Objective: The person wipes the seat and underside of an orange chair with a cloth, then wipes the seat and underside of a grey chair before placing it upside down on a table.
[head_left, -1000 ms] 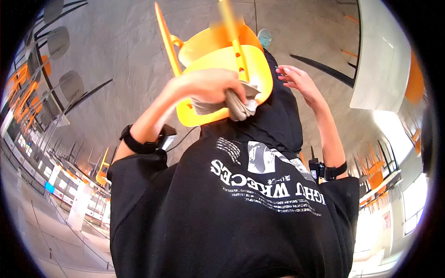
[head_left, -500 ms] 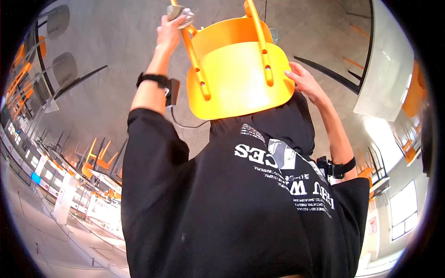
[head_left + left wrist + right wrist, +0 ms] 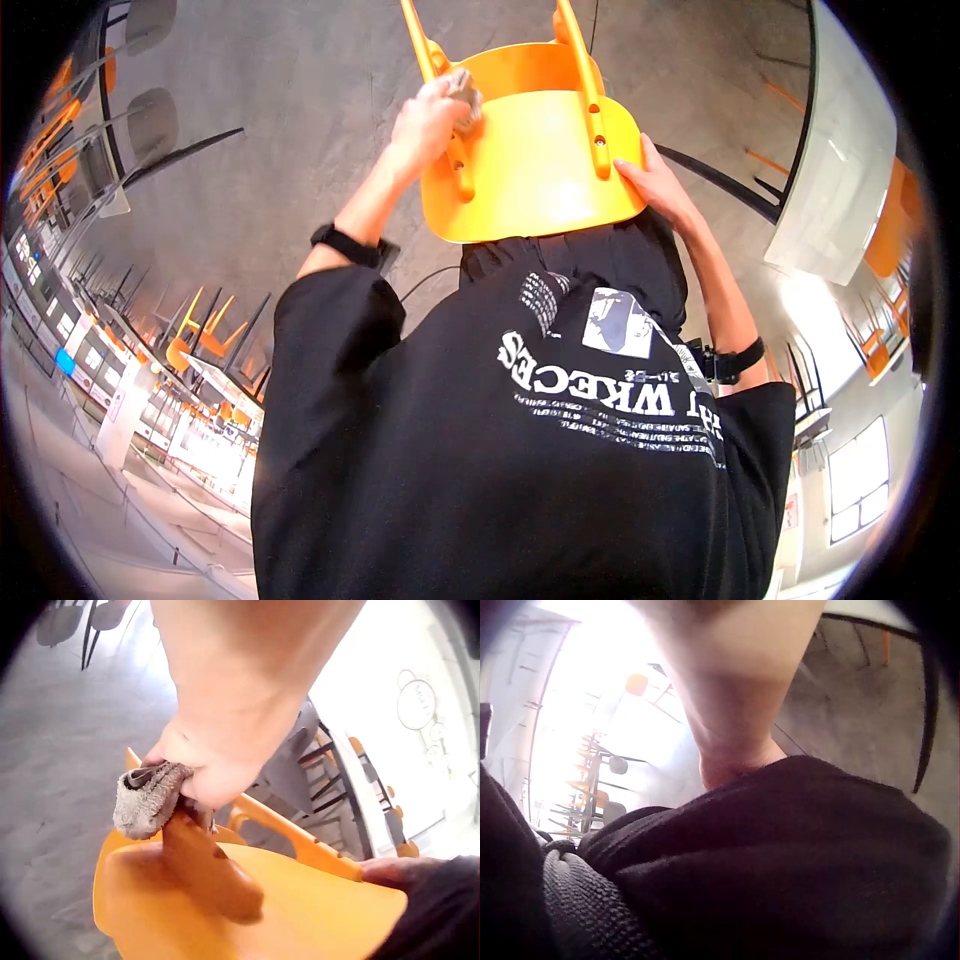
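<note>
An orange chair [image 3: 535, 175] lies upturned at the person's lap, the underside of its seat facing up and its legs pointing away. The left hand [image 3: 425, 122] grips a grey-brown cloth [image 3: 464, 95] against the left chair leg [image 3: 458, 168]. In the left wrist view the folded towelling cloth [image 3: 146, 806] wraps over that leg, just above its joint with the seat. At the seat's right edge the right hand [image 3: 660, 185] holds on, thumb on the upper face and the other fingers partly hidden. Dark trousers [image 3: 780, 855] hide most of this hand in the right wrist view.
A white table [image 3: 835, 180] with dark legs stands at the right, an orange chair [image 3: 895, 215] beyond it. Grey chairs [image 3: 150, 120] and tables line the left side. Grey floor [image 3: 300, 120] surrounds the upturned chair.
The left hand moved with the cloth from over the seat out to the far part of the left leg, then back down near the seat. The right hand came to the seat's edge and took hold.
</note>
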Demonstrator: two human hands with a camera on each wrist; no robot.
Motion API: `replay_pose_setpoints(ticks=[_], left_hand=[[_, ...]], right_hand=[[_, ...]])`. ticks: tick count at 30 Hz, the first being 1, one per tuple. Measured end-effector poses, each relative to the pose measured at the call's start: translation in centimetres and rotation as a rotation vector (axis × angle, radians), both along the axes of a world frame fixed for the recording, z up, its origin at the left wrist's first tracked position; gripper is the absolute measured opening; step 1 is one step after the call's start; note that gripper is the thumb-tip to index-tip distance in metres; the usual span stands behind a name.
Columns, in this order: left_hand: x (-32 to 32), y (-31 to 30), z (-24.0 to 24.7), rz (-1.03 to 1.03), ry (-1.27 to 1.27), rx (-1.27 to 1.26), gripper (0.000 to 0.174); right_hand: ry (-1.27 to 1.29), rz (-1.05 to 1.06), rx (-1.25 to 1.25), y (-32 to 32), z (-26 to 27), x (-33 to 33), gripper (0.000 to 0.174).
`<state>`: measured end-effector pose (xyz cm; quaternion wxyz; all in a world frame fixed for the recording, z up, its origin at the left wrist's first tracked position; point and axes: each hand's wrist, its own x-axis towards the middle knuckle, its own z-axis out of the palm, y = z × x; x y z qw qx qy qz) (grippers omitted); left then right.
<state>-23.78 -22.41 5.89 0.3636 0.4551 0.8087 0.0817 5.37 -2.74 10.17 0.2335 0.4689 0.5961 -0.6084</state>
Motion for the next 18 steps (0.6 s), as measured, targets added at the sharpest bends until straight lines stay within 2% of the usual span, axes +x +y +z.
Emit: replay_pose_setpoints(ticks=[1, 4, 6, 8, 11, 12, 13, 15, 16, 17, 18], left_hand=[[0.8, -0.4, 1.9, -0.122, 0.033, -0.012, 0.037], [3.7, -0.8, 6.0, 0.053, -0.116, -0.067, 0.034], [4.7, -1.2, 8.7, 0.04, -0.138, -0.103, 0.034], [5.1, -1.2, 11.8, -0.12, -0.108, -0.05, 0.034], [4.3, -1.1, 14.8, -0.163, -0.289, -0.191, 0.038], [3.4, -0.6, 16.1, -0.163, -0.403, -0.195, 0.047], [1.7, -0.5, 16.8, -0.155, -0.582, -0.304, 0.056], [-0.9, -0.9, 17.4, -0.081, -0.863, -0.3, 0.061], [-1.9, -1.1, 17.5, 0.033, -0.934, -0.28, 0.062], [-2.7, -0.7, 17.9, -0.017, -0.829, -0.185, 0.064], [-3.0, -0.2, 18.1, 0.081, -0.744, -0.124, 0.065]], right_hand=[[0.012, 0.008, -0.015, 0.2, -0.3, 0.1, 0.082], [0.04, 0.027, -0.02, 0.5, -0.3, -0.4, 0.082], [0.042, 0.029, 0.025, 0.4, 0.5, -0.8, 0.081], [0.058, 0.004, 0.068, 0.2, 0.6, -1.0, 0.075], [0.154, -0.046, 0.078, 0.3, -1.0, -0.1, 0.066], [0.202, -0.062, 0.074, 0.3, -1.6, 0.1, 0.063], [0.219, -0.073, 0.089, 0.2, -1.9, 0.2, 0.061], [0.248, -0.089, 0.116, -0.1, -2.2, 0.4, 0.057], [0.271, -0.09, 0.1, -0.1, -2.1, 0.3, 0.058], [0.293, -0.093, 0.085, 0.1, -1.9, 0.3, 0.059], [0.312, -0.094, 0.069, 0.1, -1.7, 0.3, 0.061]])
